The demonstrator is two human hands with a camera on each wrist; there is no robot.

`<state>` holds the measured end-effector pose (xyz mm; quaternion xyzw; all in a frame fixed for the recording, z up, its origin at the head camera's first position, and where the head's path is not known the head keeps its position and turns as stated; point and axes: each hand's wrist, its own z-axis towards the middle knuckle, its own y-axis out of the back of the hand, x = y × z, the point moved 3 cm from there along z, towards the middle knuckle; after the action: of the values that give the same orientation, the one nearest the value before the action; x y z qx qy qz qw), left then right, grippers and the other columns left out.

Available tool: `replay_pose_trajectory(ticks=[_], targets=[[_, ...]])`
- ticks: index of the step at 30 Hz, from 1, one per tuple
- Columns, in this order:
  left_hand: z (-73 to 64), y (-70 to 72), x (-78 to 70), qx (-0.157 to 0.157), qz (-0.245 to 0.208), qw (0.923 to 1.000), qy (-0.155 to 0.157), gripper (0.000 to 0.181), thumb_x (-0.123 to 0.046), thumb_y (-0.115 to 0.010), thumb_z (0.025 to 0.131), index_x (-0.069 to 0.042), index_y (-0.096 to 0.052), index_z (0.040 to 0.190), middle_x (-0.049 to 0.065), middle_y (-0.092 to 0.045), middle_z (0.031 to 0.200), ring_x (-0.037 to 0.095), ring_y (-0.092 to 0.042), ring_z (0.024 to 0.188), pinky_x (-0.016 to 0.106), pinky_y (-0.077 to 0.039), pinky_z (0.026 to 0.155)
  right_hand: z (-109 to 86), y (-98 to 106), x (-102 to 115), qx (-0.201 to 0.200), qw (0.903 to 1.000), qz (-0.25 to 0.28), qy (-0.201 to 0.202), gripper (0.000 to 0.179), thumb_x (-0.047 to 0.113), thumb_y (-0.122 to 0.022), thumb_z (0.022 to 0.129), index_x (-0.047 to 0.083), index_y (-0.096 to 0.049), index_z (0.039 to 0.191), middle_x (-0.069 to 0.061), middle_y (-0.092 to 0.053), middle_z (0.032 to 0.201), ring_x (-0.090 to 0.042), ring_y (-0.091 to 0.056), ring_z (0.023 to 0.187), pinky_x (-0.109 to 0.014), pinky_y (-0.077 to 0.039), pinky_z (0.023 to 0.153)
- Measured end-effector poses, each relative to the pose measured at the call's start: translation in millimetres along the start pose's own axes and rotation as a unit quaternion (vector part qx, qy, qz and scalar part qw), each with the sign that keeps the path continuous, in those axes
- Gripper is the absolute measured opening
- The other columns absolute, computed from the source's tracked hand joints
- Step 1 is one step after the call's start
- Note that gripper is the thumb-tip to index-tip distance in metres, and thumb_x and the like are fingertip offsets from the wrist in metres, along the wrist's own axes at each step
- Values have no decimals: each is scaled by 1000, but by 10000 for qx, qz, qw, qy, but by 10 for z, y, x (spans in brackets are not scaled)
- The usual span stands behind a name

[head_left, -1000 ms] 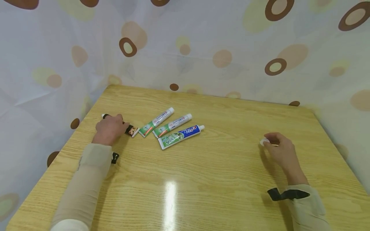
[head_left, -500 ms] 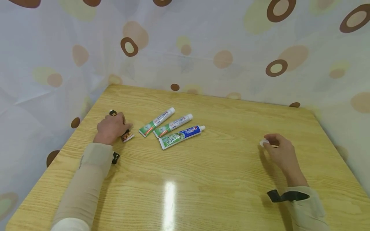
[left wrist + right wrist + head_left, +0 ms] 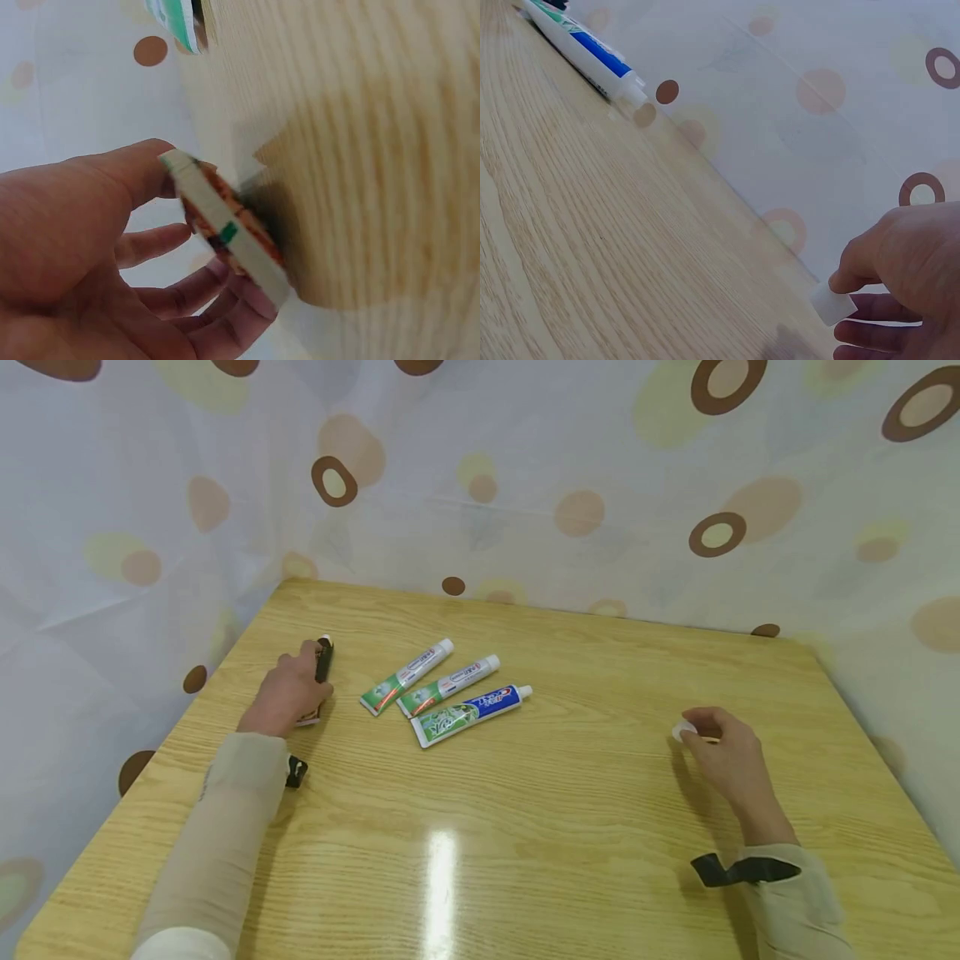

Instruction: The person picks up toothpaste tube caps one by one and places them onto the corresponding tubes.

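Observation:
At the table's left side my left hand (image 3: 288,692) grips a dark toothpaste tube (image 3: 324,662) with a white cap. Its flat crimped end (image 3: 229,225) faces the left wrist camera, between thumb and fingers. Over the right part of the table, my right hand (image 3: 727,756) pinches a small white object (image 3: 683,730) between thumb and fingers; it looks like a cap or small block (image 3: 832,303). Between the hands lie two green-and-white toothpaste tubes, one farther back (image 3: 408,677) and one nearer (image 3: 450,685), and a blue-and-green toothpaste tube (image 3: 471,715).
The wooden table (image 3: 570,827) runs up to a white curtain (image 3: 525,468) with brown and yellow spots at the back and sides. A bright light reflection (image 3: 441,893) shows near the front of the table.
My left hand has turned the dark tube so its capped end swings from pointing left to pointing away, clear of the neighbouring tube. The right hand stays almost still with the white object.

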<state>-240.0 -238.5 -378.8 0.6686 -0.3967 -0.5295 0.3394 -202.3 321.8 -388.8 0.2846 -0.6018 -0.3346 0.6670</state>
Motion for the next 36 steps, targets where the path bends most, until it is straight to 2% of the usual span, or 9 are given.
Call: replay_pose_trajectory(ticks=[3,6,10,14,17,21,27,33,36], targets=[[22,-13,45,34,-170,9998,86,70,-19,-47,99,3,-10,154,42,-35,139,50,-48,113,60,-44,92,-2,-6,9,-38,10000,-8,43,37,23,-54,102,-3,-57,128,-24,-63,121,-31,-58,109,-11,-42,76],[51,-21,67,-187,-171,9997,44,67,-19,-47,98,4,-18,153,42,-35,138,54,-42,119,63,-40,98,-12,-6,13,-28,10000,32,16,37,22,-54,102,-3,-57,129,-25,-62,122,-33,-58,111,-12,-41,77],[68,-6,53,-675,-85,9974,-221,56,-17,-48,99,6,-33,147,42,-41,132,56,-40,115,64,-41,94,-21,-5,14,-2,10000,59,-40,38,24,-54,102,-2,-56,130,-24,-62,122,-27,-57,109,-11,-41,77],[49,11,24,-1048,92,9929,-559,45,-12,-46,100,7,-42,141,40,-49,124,57,-48,108,64,-45,87,-22,-5,18,-12,10000,61,9,38,25,-54,102,-2,-57,130,-23,-63,121,-5,-53,100,-6,-41,76],[35,9,14,-1217,179,9896,-749,41,-9,-43,101,8,-44,139,39,-52,118,54,-54,102,62,-47,83,-22,-5,22,-21,10000,48,29,38,24,-55,102,-1,-57,129,-22,-63,120,1,-49,98,-5,-41,75],[24,8,6,-1279,9,9885,-803,41,-10,-41,103,6,-42,141,39,-50,118,49,-58,97,59,-50,78,-17,-7,21,-25,10000,20,7,38,24,-54,102,-1,-57,130,-22,-63,120,-3,-50,99,-6,-41,75],[27,27,-33,-1183,-520,9886,-778,45,-19,-37,106,-3,-37,148,38,-42,127,44,-56,94,55,-49,76,-14,-13,4,-19,10000,43,34,38,25,-55,102,-1,-57,129,-23,-63,121,4,-47,96,-5,-41,75],[37,50,-97,-1090,-749,9882,-777,51,-23,-48,104,-9,-35,152,35,-40,133,43,-53,102,57,-47,83,-14,-14,19,-35,10000,57,-9,38,24,-54,102,-1,-57,130,-23,-62,122,-17,-55,106,-7,-41,76],[46,63,-152,-1243,-764,9841,-1011,52,-16,-53,101,-9,-39,150,33,-42,136,44,-52,110,59,-47,88,-15,-16,27,-74,9999,86,-39,37,23,-54,102,-2,-57,130,-23,-62,122,-27,-56,110,-7,-41,76]])
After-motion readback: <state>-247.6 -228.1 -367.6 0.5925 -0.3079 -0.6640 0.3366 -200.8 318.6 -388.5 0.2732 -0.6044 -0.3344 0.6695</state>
